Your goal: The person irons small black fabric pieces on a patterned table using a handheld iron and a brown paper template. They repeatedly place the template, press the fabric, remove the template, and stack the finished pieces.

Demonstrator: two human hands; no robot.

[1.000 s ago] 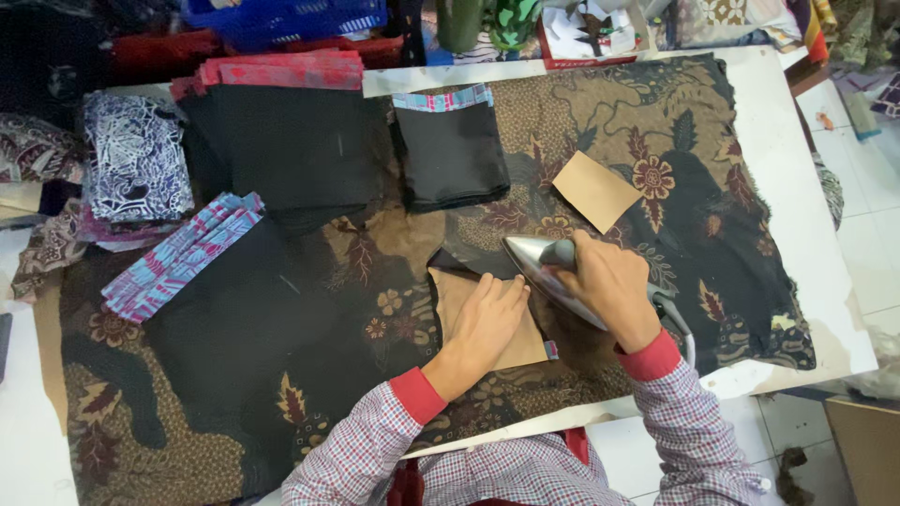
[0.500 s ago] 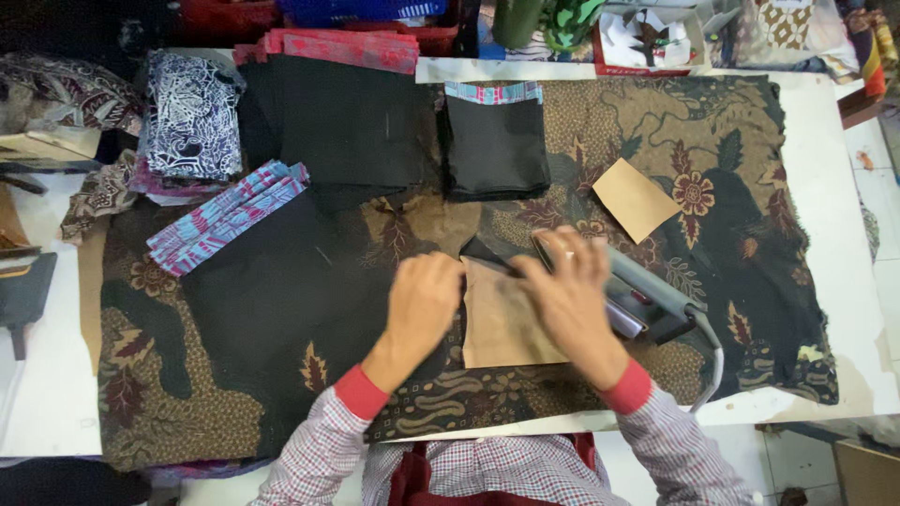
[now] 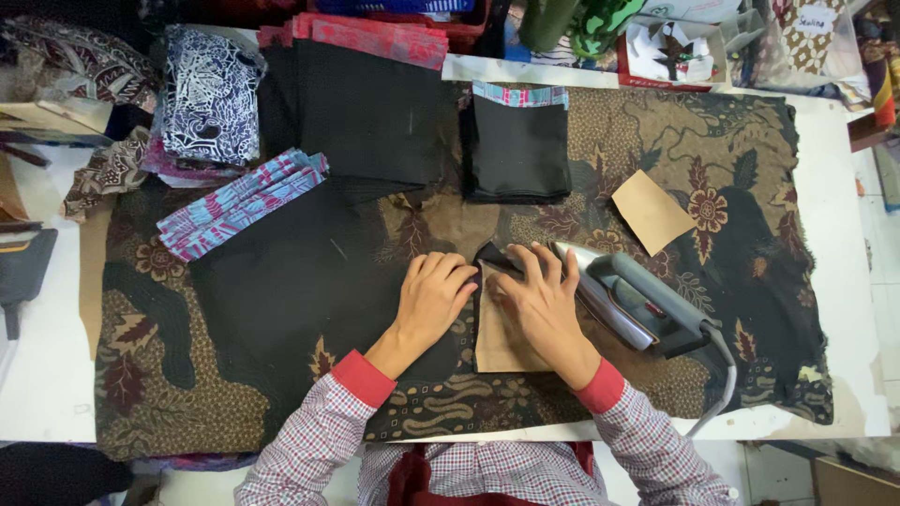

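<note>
- White surface (image 3: 848, 281) carries a brown patterned cloth (image 3: 731, 169) spread as a pressing pad, with stacks of cut fabric along its far edge.
- Both hands lie flat and open, fingers spread, gripping nothing: the left hand (image 3: 433, 295) presses on the black fabric (image 3: 300, 281), the right hand (image 3: 539, 300) on the tan paper template (image 3: 502, 342).
- That template sits near the front edge of the cloth, with a black corner (image 3: 489, 255) folded over its top between the two hands.
- An iron (image 3: 623, 300) rests just beside the right hand, touching nothing it holds; whether it is hot cannot be told.
- To do this fold well, I judge the fingertips should hold the fabric edge tight against the template's edge, smoothing outward so no pucker forms, and keep clear of the iron's plate.
- A second tan paper piece (image 3: 652, 211) lies apart, beyond the iron; a folded black piece with a striped band (image 3: 518, 141) lies above.
</note>
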